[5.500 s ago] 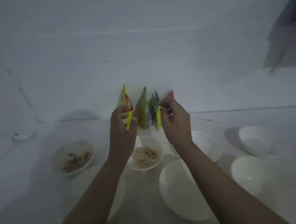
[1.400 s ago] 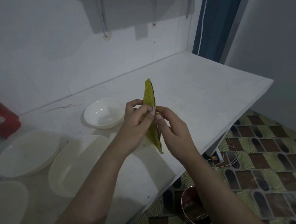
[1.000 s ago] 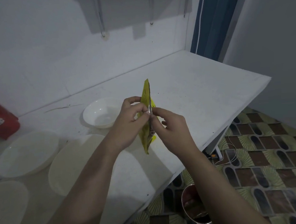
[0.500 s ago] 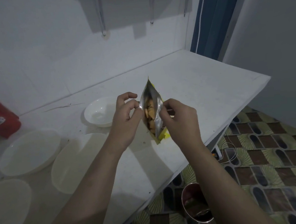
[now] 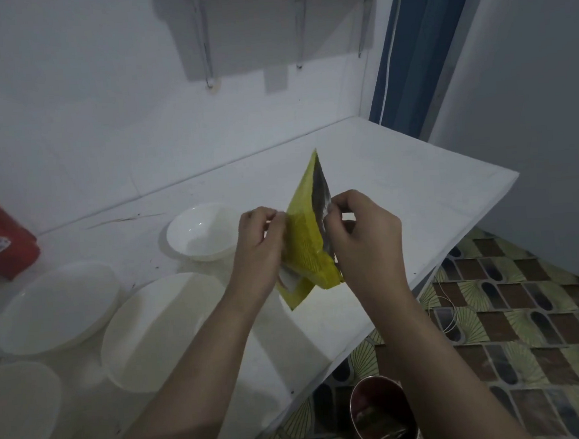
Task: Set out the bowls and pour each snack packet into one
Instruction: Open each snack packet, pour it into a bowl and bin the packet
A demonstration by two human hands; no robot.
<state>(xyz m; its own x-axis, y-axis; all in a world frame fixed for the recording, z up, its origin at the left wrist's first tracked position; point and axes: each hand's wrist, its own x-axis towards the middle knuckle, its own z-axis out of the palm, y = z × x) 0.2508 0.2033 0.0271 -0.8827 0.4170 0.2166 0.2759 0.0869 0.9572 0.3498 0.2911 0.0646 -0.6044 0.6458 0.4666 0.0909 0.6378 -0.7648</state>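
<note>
Yellow foil snack packet is held upright above the white counter, its torn top edge showing a silver lining. I see the left hand pinching the packet's left face with curled fingers, and the right hand pinching the opposite side near the opening; both hands grasp the packet. Its contents are not visible from this angle, possibly because the opening faces away.

At 10 o'clock from the packet, a small white bowl stands on the counter, near the left hand. At 8 o'clock sits a larger white bowl, with another white bowl at 9 o'clock. A fourth bowl is cut off at the lower-left edge. A red packet lies at far 9 o'clock. A metal bin stands on the tiled floor at 6 o'clock.
</note>
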